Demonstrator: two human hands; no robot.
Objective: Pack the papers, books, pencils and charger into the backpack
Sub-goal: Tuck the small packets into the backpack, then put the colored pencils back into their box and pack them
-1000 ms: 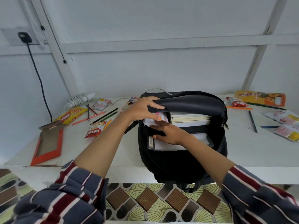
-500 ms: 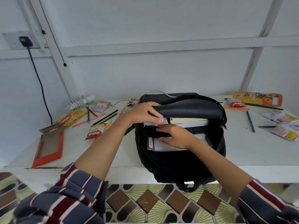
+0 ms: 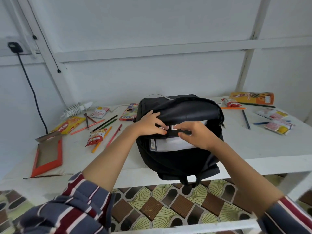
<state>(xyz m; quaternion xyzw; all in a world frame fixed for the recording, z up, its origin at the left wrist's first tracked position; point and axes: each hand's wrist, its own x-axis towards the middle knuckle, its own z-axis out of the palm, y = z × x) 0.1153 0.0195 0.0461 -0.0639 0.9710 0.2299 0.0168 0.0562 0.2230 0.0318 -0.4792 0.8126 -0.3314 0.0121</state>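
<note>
The left hand is gripping the black backpack by the edge of its top flap, with the fingers over it and the thumb beneath. The right hand is hovering at the mouth just beside it, fingers curled toward the dark divider. Whether it is pinching anything cannot be told.

Under those fingers a white book with a barcode is standing in the front compartment. The flap is drooping over the rear compartment, leaving only a pale edge showing.

The backpack is lying near the front of the white table, with its straps hanging over the rim. To its left, loose pencils are lying among a red snack packet, a yellow packet and a coloured-pencil box. Farther left are an orange-edged lid and the white charger with its coiled cable, well apart from the backpack. On the right are an orange book, a dark pencil and more packets.

Half a second ago the right hand was lying flat on the white book. It is now lifting clear of it, up to the divider. The flap is sagging lower and covering the stacked books that were showing then.
</note>
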